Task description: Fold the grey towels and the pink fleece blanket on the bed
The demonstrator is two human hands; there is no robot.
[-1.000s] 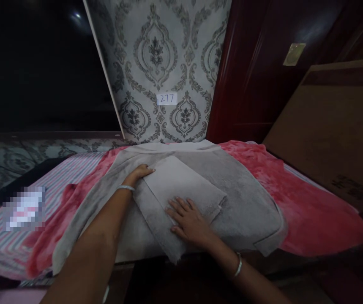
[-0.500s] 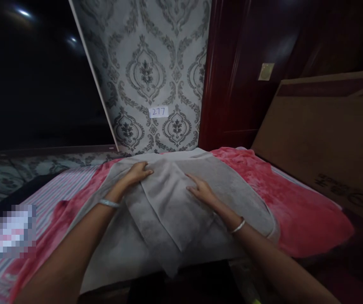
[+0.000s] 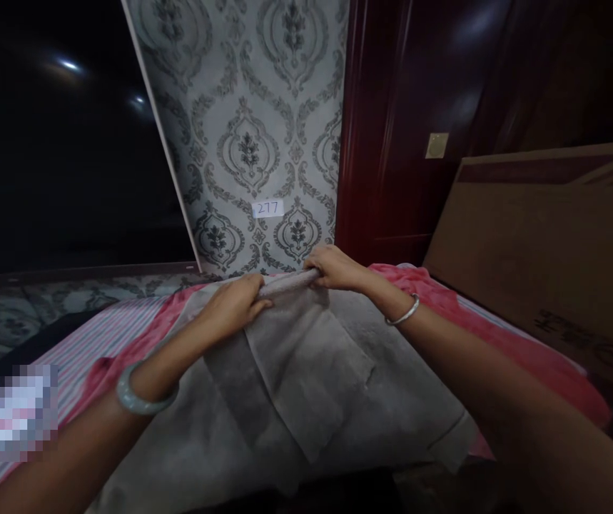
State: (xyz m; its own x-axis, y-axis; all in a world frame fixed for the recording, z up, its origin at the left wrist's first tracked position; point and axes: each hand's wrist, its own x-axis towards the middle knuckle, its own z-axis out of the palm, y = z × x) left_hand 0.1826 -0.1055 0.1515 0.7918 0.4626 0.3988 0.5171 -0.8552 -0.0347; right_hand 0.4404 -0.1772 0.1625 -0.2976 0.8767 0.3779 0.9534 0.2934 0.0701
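A soft grey cloth [image 3: 306, 357] lies spread out with overlapping layers; whether it is a garment or a blanket I cannot tell. My left hand [image 3: 239, 303] is closed on its far edge, thumb toward me. Farther right, my right hand [image 3: 332, 268] grips the same edge, fingers curled over it. Between the two hands the edge is pulled up into a slightly raised, rolled ridge. One loose corner of the upper layer hangs to the right over the lower layer.
Pink plush fabric [image 3: 429, 285] and a striped sheet [image 3: 118, 325] lie under the cloth. A large cardboard box [image 3: 541, 243] leans at the right. A dark screen [image 3: 71, 157] stands at the left. Behind is patterned wallpaper [image 3: 247, 100] with a paper label [image 3: 267, 208] reading 277.
My right hand has moved away from me onto the far edge and taken hold of it. My left hand has closed on that edge. The edge is now lifted, and the upper layer has shifted.
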